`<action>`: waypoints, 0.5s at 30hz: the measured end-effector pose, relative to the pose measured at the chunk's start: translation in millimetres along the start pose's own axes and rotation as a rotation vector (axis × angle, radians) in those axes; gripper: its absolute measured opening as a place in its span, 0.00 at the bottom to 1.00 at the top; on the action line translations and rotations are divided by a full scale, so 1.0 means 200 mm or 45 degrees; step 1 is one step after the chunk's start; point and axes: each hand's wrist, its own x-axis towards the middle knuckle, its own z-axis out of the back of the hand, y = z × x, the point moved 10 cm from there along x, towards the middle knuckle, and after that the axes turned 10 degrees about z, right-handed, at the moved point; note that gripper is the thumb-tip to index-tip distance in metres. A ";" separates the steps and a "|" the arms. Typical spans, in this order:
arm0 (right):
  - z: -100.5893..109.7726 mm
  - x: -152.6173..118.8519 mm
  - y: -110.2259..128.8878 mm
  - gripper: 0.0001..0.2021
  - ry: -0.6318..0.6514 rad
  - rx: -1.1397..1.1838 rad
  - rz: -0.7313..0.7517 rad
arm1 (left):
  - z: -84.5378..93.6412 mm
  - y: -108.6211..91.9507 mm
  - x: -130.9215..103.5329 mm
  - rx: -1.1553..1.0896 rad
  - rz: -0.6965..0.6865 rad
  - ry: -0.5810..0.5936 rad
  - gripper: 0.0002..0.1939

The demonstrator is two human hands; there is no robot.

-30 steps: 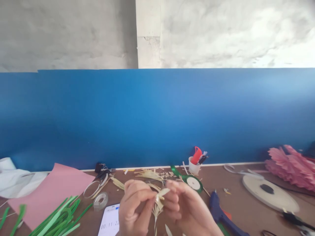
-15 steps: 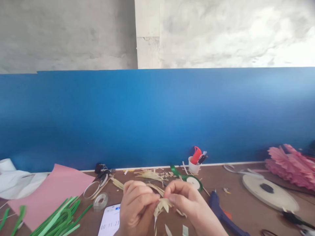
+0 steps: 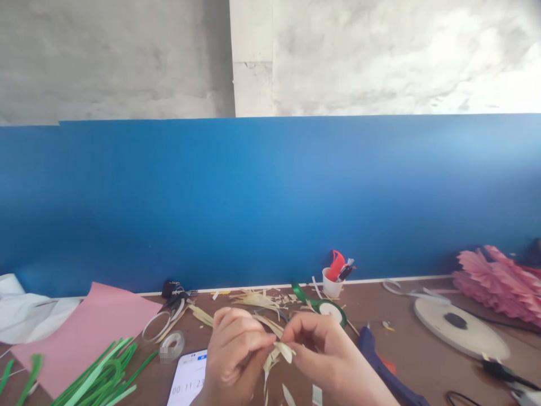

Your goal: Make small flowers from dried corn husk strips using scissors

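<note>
Between my hands is a small pale flower made of dry, husk-like petals (image 3: pixel 284 352). My left hand (image 3: pixel 236 354) is closed, its thumb and forefinger pinching the flower from the left. From the right, my right hand (image 3: pixel 319 349) pinches a petal at the upper edge with thumb and fingertips. Pale strips hang below the flower. Under it on the table lie a loose petal (image 3: pixel 288 395) and a small white piece (image 3: pixel 316 395). More straw-coloured husk strips (image 3: pixel 257 299) are scattered behind my hands.
A phone (image 3: pixel 186 379) showing a timer, a tape roll (image 3: pixel 172 345) and green pipe cleaners (image 3: pixel 105 372) lie left. Right are a glue gun (image 3: pixel 382 366), a green ribbon spool (image 3: pixel 332 311), a white cup of pens (image 3: pixel 332 285) and an oval board (image 3: pixel 465 332). A blue partition (image 3: pixel 270 197) stands behind.
My right fingers have shifted slightly on the flower, and its petals are turned differently, with one pale petal now facing me. The left hand stays nearly in place.
</note>
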 end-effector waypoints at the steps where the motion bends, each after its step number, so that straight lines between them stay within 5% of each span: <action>1: 0.00 0.00 0.00 0.09 0.004 0.049 0.000 | 0.00 0.00 0.00 -0.024 0.002 0.003 0.08; 6: -0.06 0.01 -0.01 0.16 0.059 0.378 -0.014 | -0.02 0.03 0.02 -0.219 0.080 -0.004 0.05; 15: -0.09 0.02 0.00 0.17 0.022 0.740 -0.065 | -0.11 0.22 -0.05 -0.631 0.625 0.075 0.06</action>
